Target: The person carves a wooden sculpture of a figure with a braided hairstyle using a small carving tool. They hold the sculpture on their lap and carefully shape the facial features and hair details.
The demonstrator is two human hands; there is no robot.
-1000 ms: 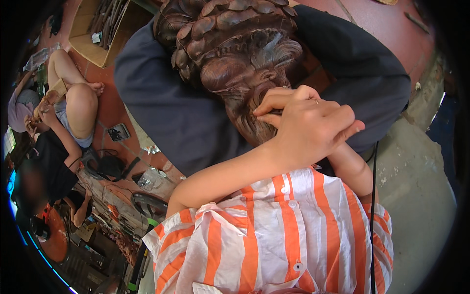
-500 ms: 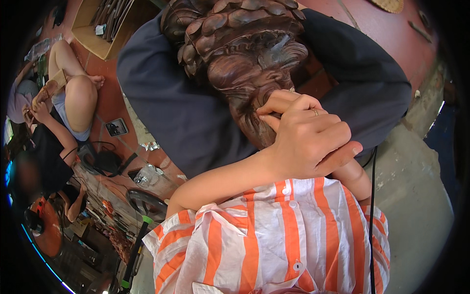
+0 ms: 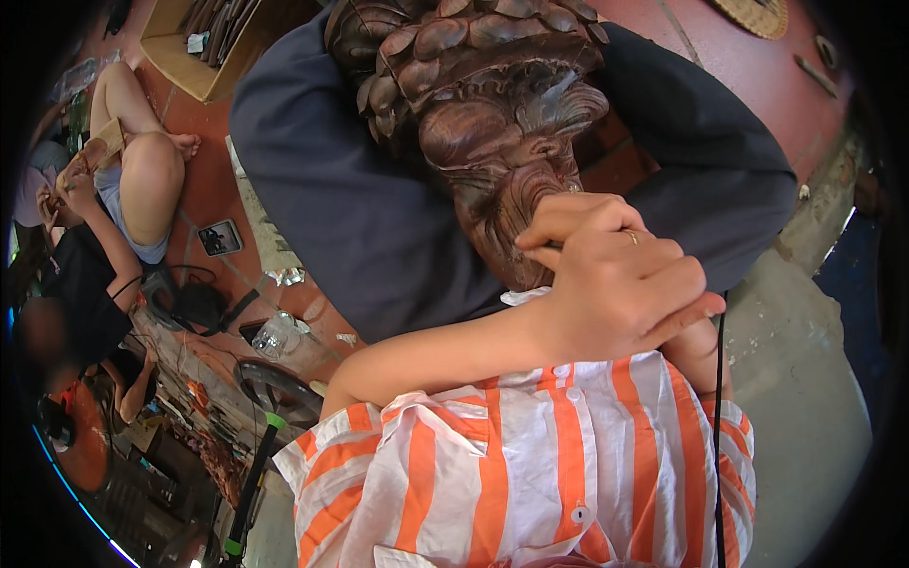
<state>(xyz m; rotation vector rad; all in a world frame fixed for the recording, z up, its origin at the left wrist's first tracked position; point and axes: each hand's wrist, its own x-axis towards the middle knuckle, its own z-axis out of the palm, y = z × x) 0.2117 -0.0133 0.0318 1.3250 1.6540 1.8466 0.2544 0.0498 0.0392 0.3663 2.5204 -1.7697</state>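
Nearest, an orange-and-white striped shirt (image 3: 530,464). Above it, the left hand (image 3: 620,284), wearing a ring, curls its fingers in a pinch on a thin tool at the lower end of the dark brown carved wooden figure (image 3: 483,123), which rests across the dark blue-grey trousered lap (image 3: 350,218). The right hand's state cannot be told. Beyond, red tiled floor (image 3: 204,189) and a seated person (image 3: 123,170).

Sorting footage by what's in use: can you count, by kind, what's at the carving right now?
Carved dark wooden piece: 1
Left hand closed against it: 1
Thin tool in its grip, mostly hidden: 1
Ring on a finger: 1
Total: 4
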